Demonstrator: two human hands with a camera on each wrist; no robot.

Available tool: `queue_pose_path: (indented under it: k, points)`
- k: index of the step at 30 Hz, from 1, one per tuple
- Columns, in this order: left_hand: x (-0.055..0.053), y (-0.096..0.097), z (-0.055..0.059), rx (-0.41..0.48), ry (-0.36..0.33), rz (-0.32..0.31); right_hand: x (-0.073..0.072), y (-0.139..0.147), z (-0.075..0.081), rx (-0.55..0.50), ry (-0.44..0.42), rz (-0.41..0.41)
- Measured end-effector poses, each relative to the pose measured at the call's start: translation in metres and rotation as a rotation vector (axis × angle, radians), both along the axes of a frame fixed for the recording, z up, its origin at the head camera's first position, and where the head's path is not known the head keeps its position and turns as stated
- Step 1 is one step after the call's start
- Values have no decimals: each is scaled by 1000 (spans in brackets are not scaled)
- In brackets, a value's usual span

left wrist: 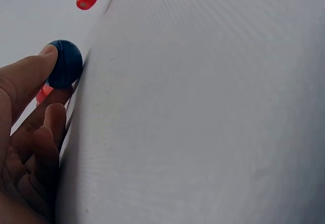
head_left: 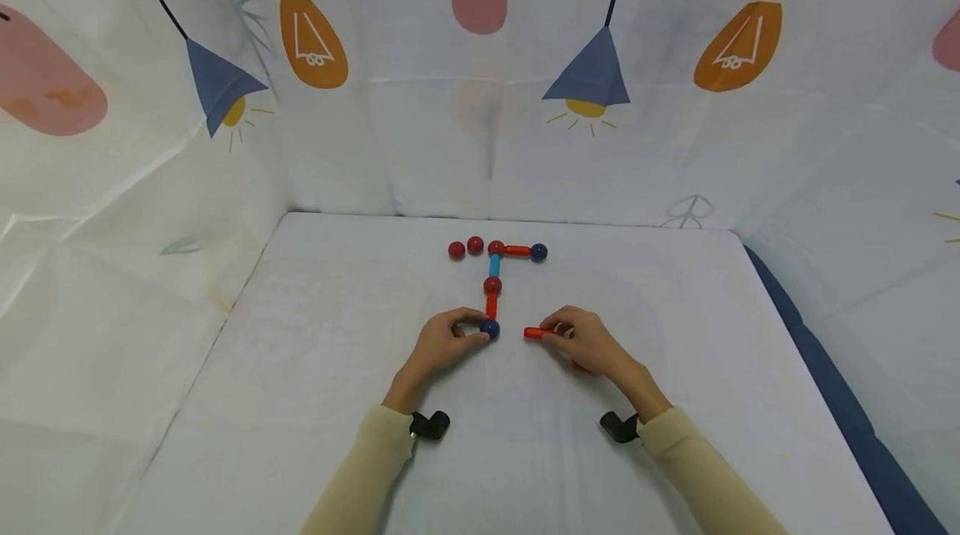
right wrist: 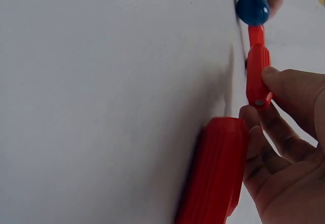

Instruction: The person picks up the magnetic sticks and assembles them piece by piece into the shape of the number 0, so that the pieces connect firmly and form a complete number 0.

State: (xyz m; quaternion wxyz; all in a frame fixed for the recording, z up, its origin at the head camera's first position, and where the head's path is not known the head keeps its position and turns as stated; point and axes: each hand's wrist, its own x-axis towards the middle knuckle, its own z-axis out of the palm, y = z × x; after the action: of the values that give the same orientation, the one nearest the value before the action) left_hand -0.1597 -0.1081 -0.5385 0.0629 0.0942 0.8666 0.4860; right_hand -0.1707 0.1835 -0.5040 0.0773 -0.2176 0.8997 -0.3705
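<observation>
In the head view, my left hand (head_left: 442, 339) pinches a dark blue ball (head_left: 490, 328) at the near end of a ball-and-rod chain. From that ball, a red rod (head_left: 491, 307) runs to a red ball (head_left: 492, 285), then a light blue rod (head_left: 494, 266) leads to another red ball (head_left: 496, 248). There the chain turns right through a red rod (head_left: 517, 251) to a second blue ball (head_left: 538, 252). Just right of the held ball, my right hand (head_left: 588, 341) holds a loose red rod (right wrist: 258, 74) between thumb and fingers, its tip pointing toward the ball.
Another red rod (right wrist: 216, 173) lies on the white table (head_left: 337, 293) beneath my right hand, partly hidden in the head view. Two loose red balls, one left (head_left: 457, 250) and one right (head_left: 476, 245), sit beside the chain's far corner. A printed white curtain (head_left: 420, 135) stands behind the table.
</observation>
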Motion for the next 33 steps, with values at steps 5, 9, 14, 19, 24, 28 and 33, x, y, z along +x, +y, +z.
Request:
queue_pose_path:
  k: [5, 9, 14, 19, 24, 28, 33]
  points:
    - [0, 1, 0, 6, 5, -5, -3, -11, 2, 0, -16, 36]
    - [0, 1, 1, -1, 4, -12, -4, -17, 2, -8, 13, 64]
    - [1, 2, 1, -8, 5, -8, -6, -23, 0, -15, -7, 68]
    - [2, 3, -1, -23, 22, -3, -8, -30, -2, -1, -29, 64]
    - [2, 4, -1, -32, 20, 6, -7, -33, -2, -7, -8, 55]
    - [2, 3, -1, -35, 13, 11, -6, -33, -2, -12, -13, 61]
    - [3, 4, -1, -32, 21, 7, -7, -32, 2, -3, -63, 69]
